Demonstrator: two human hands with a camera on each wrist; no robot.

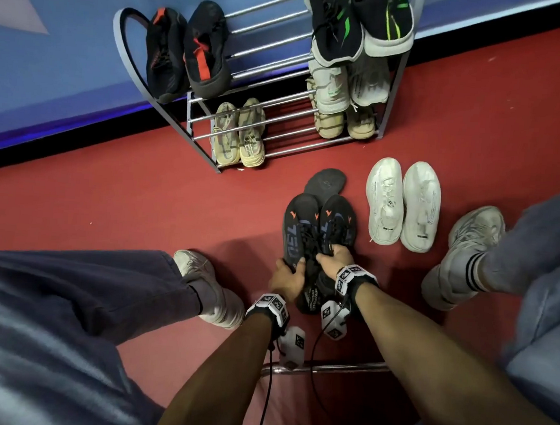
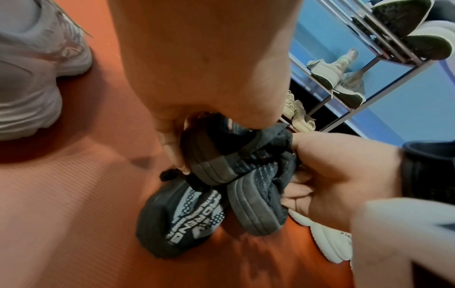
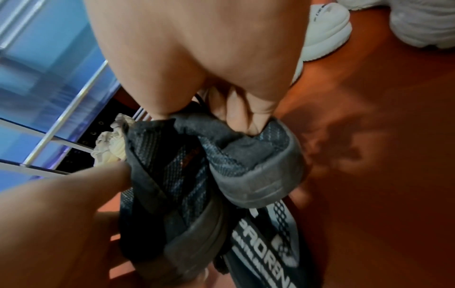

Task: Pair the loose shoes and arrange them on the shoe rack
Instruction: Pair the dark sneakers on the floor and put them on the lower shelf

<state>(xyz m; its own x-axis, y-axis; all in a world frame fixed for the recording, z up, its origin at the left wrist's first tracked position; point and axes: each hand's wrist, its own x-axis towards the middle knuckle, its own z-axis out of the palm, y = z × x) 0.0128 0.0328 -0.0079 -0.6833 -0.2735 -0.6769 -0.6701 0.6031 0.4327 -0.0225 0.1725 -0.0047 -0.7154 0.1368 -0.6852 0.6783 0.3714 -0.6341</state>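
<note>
Two hands: left hand [image 1: 286, 277] and right hand [image 1: 334, 257] each gripped one dark shoe [image 1: 298, 234].
Rack: shoe rack [image 1: 198, 128] stood near.

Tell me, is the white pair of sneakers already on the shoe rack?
No, the white sneakers sit side by side on the red floor, in front of the shoe rack.

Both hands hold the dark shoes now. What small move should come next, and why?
Probably lift the dark shoes together toward the rack: the left hand and right hand each grip one, side by side, and bare bars show mid-rack.
</note>
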